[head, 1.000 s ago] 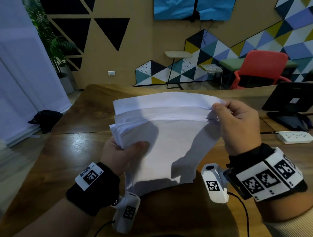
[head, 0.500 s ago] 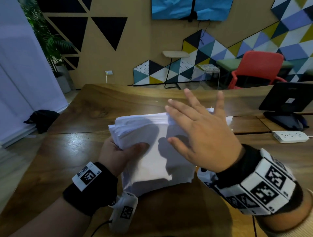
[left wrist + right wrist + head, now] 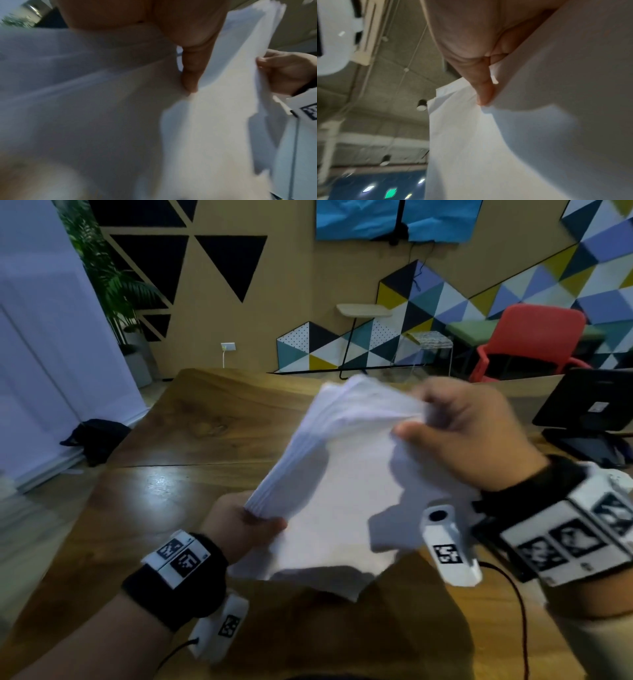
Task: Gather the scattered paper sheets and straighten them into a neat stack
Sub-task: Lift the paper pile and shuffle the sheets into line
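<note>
A thick sheaf of white paper sheets (image 3: 335,484) is held up off the wooden table (image 3: 191,433), tilted, its left edge fanned and uneven. My left hand (image 3: 246,522) grips the sheaf at its lower left corner, thumb on top. My right hand (image 3: 459,429) pinches the upper right edge between thumb and curled fingers. In the left wrist view my thumb (image 3: 190,70) presses on the paper sheets (image 3: 214,121). The right wrist view has my thumb (image 3: 482,86) lying along the paper sheets (image 3: 488,148) against the ceiling.
A black tablet on a stand (image 3: 592,409) sits at the table's right edge. A red chair (image 3: 534,344) and a small side table (image 3: 363,313) stand beyond the table. A dark bag (image 3: 96,440) lies on the floor at the left.
My right hand, flat and spread over the sheaf half a second ago, now pinches its upper right edge. The sheaf has been lifted and turned, and my left grip has slid to its lower corner.
</note>
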`<state>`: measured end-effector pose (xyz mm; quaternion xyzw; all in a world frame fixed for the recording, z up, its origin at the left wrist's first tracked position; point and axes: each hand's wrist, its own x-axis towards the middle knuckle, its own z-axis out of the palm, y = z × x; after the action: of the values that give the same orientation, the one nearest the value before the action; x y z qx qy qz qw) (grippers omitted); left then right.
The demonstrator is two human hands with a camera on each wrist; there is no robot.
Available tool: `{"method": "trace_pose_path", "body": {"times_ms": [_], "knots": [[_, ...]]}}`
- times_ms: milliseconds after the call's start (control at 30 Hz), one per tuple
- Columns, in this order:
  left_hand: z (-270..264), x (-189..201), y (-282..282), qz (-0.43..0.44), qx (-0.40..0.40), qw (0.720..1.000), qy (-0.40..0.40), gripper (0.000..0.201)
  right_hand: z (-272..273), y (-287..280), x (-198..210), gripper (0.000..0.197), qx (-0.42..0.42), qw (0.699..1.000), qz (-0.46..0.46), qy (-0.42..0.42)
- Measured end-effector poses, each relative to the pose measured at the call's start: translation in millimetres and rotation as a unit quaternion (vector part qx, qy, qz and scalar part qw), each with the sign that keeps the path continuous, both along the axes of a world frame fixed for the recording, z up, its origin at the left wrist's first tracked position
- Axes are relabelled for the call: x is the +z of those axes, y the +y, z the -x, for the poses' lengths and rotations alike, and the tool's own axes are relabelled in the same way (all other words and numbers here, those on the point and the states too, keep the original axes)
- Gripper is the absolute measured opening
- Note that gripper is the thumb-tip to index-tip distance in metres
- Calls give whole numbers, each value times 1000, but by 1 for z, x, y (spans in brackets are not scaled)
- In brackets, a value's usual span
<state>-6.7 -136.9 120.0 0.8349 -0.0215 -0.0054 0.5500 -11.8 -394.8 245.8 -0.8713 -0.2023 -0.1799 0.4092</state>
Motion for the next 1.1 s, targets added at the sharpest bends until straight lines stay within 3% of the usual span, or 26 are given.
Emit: {"method": "trace_pose_path", "body": {"times_ms": [133,200,233,300,400,467,533,633,733,833,867,967,1033,1100], "knots": [[-4,-10,35,77,38,993,86,15,-1,-50,-13,15,-19,978,-204,43],[-9,-14,45,221,29,970,93,42,0,-61,-25,29,-28,961,-269,56],[-11,-13,45,310,10,946,94,54,-1,-63,-32,35,-37,950,-305,64],[-11,-10,36,380,-5,922,73,58,-3,-63,-47,37,-57,932,-351,67],[-12,-1,21,339,28,940,0,33,0,-57,-61,17,-83,917,-389,41],[-15,6,19,350,15,933,-76,49,4,-56,-67,19,-93,914,-394,27],[-15,13,17,361,2,927,-98,72,8,-57,-68,14,-83,903,-421,32],[-13,5,17,313,22,949,-18,80,9,-64,-68,34,-70,897,-433,46],[-10,-11,22,221,73,971,58,54,7,-68,-73,44,-60,896,-436,61],[-3,-6,14,138,140,980,24,18,8,-65,-84,46,-27,894,-440,85],[-1,-4,12,118,158,980,8,15,9,-62,-88,48,-10,889,-447,95],[2,-2,6,120,190,974,34,23,11,-55,-105,65,5,882,-458,113],[2,-5,6,97,173,980,34,31,12,-51,-123,65,-10,871,-465,156],[7,-10,5,56,130,989,-31,32,15,-47,-146,78,-47,860,-458,218]]}}
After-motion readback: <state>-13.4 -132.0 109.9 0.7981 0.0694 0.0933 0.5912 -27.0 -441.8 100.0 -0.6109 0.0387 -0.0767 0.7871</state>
